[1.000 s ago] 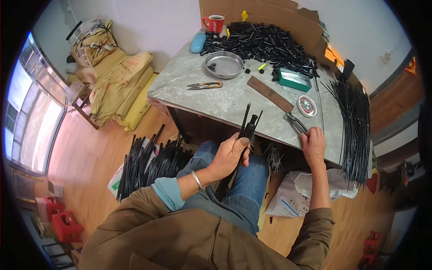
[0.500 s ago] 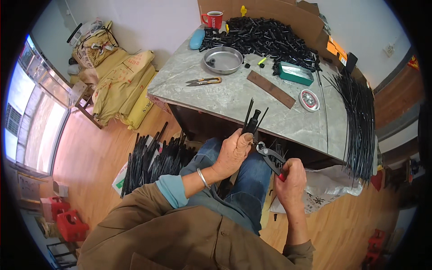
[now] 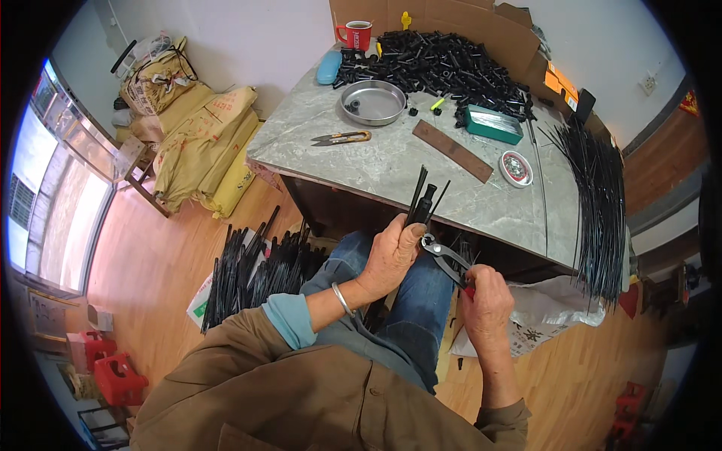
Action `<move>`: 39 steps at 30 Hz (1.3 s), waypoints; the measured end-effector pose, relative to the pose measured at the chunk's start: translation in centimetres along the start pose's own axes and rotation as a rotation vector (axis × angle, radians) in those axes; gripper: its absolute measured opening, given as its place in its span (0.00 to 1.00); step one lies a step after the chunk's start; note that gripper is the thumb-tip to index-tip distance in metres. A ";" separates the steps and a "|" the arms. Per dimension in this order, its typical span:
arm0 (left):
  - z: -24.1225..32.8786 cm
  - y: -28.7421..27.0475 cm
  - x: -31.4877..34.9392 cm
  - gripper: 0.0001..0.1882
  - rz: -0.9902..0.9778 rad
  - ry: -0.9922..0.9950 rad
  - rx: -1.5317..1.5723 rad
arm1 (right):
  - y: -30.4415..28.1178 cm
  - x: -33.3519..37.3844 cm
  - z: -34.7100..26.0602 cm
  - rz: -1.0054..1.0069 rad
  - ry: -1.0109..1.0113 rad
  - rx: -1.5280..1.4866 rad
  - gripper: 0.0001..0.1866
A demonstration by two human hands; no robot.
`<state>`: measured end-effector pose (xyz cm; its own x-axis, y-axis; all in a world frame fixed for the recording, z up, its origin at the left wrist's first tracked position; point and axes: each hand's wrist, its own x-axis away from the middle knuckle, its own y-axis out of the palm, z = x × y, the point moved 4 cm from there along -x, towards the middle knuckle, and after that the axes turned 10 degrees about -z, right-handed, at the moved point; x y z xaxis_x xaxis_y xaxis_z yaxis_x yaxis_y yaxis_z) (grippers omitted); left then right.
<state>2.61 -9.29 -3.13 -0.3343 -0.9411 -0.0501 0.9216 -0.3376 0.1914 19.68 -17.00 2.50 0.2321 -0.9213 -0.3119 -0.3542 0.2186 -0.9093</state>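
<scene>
My left hand point(image 3: 395, 252) is closed around several thin black rods point(image 3: 418, 197) and a thicker black tube-like piece point(image 3: 426, 201), all pointing up past the thumb. In my right hand point(image 3: 487, 302) is a pair of end-cutting pincers point(image 3: 449, 261) with dark metal arms and red grips. Their jaws sit right beside the black pieces, just under my left thumb; whether they bite on anything is too small to tell. Both hands are above my lap, in front of the table's near edge.
On the grey table point(image 3: 301, 139) lie a heap of short black parts point(image 3: 451, 64), a round metal dish point(image 3: 373, 103), thread snips point(image 3: 342, 138), a brown flat bar point(image 3: 453, 150), a green box point(image 3: 492, 124) and long black strips point(image 3: 598, 210). Bundled black rods point(image 3: 263, 263) stand by my left knee.
The pincers have shifted slightly up and left, and their handles look closer together. My left hand keeps its hold, with the rods tilted slightly differently.
</scene>
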 end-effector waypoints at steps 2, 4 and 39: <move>0.1 -0.1 -0.2 0.25 -0.017 0.001 0.011 | 0.1 0.1 0.0 -0.040 -0.006 -0.067 0.15; 0.2 0.0 -0.1 0.24 -0.097 -0.012 -0.020 | 3.5 2.2 0.7 -0.618 0.625 -1.382 0.11; 2.0 1.2 2.0 0.34 -0.203 -0.034 0.034 | -1.2 4.1 0.8 -0.526 0.298 -1.126 0.14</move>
<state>2.68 -11.59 -1.03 -0.5198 -0.8523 -0.0578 0.8275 -0.5191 0.2140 21.79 -20.77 2.13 0.4180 -0.8817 0.2190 -0.8845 -0.4500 -0.1235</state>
